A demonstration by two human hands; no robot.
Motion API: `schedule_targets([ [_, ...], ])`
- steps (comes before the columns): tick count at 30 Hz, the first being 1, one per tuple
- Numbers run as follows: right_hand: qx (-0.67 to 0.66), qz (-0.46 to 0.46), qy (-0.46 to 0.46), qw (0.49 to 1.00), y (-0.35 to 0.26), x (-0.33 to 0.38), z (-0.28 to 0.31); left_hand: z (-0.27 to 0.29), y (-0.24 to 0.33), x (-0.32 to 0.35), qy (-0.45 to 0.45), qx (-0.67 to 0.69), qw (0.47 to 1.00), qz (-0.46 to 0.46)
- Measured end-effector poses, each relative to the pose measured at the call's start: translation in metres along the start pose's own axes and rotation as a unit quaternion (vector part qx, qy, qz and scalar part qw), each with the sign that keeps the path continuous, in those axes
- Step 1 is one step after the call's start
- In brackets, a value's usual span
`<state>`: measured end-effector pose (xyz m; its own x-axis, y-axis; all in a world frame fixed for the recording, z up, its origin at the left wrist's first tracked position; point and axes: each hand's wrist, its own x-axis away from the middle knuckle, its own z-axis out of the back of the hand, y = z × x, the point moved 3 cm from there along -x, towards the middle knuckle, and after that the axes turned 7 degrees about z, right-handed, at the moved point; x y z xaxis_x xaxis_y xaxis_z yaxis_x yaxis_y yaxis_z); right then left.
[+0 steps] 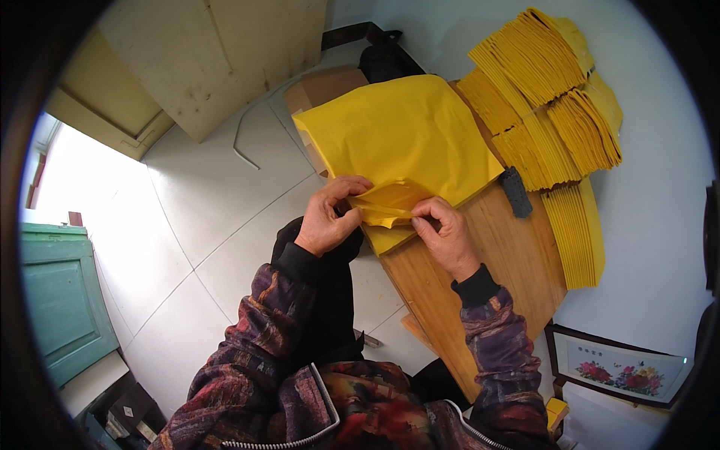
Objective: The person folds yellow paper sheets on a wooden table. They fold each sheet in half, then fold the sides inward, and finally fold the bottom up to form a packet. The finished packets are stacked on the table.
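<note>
Wooden bench [517, 262], pale grain, bare along near edge. Black rectangular block [516, 191] lying on bench near far side. Fanned stacks of folded yellow paper [551, 112] spread against white wall at right, overlapping in rows, 1 long strip [577, 236] hanging lower. Brown cardboard box [326, 86] beyond bench, dark bag [382, 60] behind it. Pale plywood boards [210, 52] leaning at top left. White tiled floor [202, 210], thin bent wire [241, 146] lying on it. Teal cabinet [60, 300] at left. Framed flower picture [626, 367] propped at lower right.
</note>
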<state>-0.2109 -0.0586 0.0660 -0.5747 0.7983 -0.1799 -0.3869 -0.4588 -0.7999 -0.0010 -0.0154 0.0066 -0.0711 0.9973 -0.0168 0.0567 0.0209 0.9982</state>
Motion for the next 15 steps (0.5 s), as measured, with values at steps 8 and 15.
schedule_targets([
  [8, 0.027, 0.008, 0.073, 0.997, -0.011, 0.012, -0.003, -0.005, -0.013, -0.002, 0.062, 0.013, 0.998, 0.017],
  [15, 0.21, 0.145, 0.004, 0.967, -0.013, 0.017, -0.007, -0.006, -0.018, -0.003, 0.085, 0.018, 0.996, 0.032],
])
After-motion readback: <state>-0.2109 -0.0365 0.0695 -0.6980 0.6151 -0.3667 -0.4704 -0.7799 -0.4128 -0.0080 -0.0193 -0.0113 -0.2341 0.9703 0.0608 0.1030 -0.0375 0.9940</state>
